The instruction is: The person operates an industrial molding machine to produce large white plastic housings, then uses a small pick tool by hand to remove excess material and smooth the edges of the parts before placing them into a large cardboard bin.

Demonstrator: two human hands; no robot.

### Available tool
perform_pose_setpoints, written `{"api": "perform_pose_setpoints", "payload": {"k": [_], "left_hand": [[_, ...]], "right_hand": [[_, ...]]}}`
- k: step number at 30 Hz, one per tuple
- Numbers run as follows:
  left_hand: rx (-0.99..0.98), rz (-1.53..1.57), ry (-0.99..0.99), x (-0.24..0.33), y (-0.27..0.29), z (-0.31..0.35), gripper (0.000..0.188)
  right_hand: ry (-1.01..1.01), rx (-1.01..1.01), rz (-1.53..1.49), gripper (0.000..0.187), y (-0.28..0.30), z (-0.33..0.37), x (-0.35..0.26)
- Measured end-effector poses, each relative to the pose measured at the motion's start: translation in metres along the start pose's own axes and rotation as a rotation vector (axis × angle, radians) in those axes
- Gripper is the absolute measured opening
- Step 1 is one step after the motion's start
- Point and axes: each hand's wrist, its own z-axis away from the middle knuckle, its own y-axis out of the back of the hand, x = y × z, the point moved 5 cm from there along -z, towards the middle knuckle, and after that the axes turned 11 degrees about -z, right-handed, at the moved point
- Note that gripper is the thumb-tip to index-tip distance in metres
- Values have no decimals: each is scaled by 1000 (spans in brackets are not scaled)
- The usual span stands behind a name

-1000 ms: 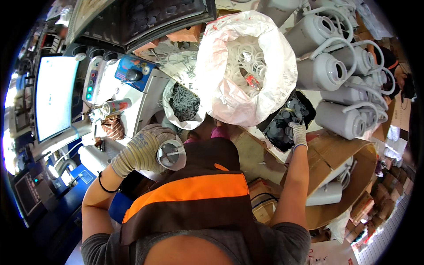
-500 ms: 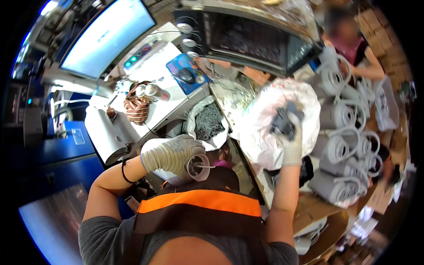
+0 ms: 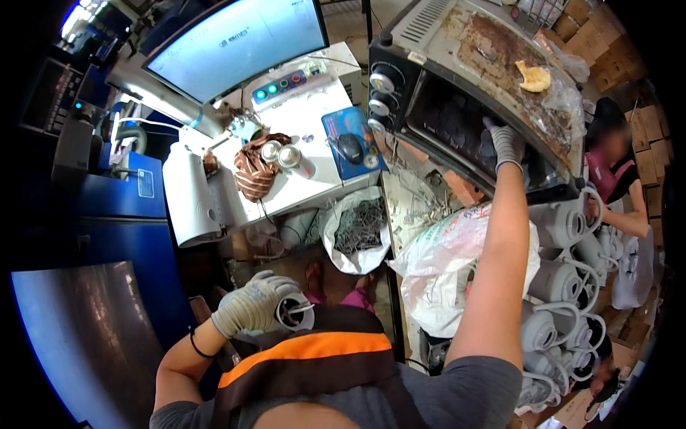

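Observation:
My left hand (image 3: 256, 306), in a pale knitted glove, is wrapped round a white hollow plastic part (image 3: 304, 319) close to my apron. Its round opening faces up, with a thin pale strip inside. My gloved right hand (image 3: 507, 143) reaches through the front of a black countertop oven (image 3: 429, 148), curled over some dark grey pieces (image 3: 487, 146). More dark grey pieces (image 3: 451, 127) lie inside the oven, left of that hand. Below my right forearm sits a large white plastic sack (image 3: 436, 279).
A sack of grey scraps (image 3: 359, 227) stands between the white desk (image 3: 321, 182) and the bench. Grey-white jugs with looped handles (image 3: 554, 286) are stacked at right. Behind them is another person (image 3: 614, 157). A monitor (image 3: 239, 46) and mouse (image 3: 350, 148) are at left.
My right hand has moved from above the white sack up into the oven with the grey pieces. My left hand has shifted slightly left and down with the white part. The view has turned.

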Motion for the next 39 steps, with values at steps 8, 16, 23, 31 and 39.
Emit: {"api": "perform_pose_setpoints", "payload": {"k": [8,16,23,31,39], "left_hand": [[-23,10,-197,29,5,-52,57],[-369,-147,-322,87,3,-108,68],[-163,-32,-435,74,-4,-114,58],[-565,286,-368,101,-13,-149,78],[-677,559,-331,91,-10,-142,70]], "right_hand": [[10,49,-173,32,47,213,173],[207,151,498,48,-75,300,320],[120,-574,426,44,48,307,209],[1319,-585,208,24,79,392,20],[1211,-615,87,19,98,362,19]]}}
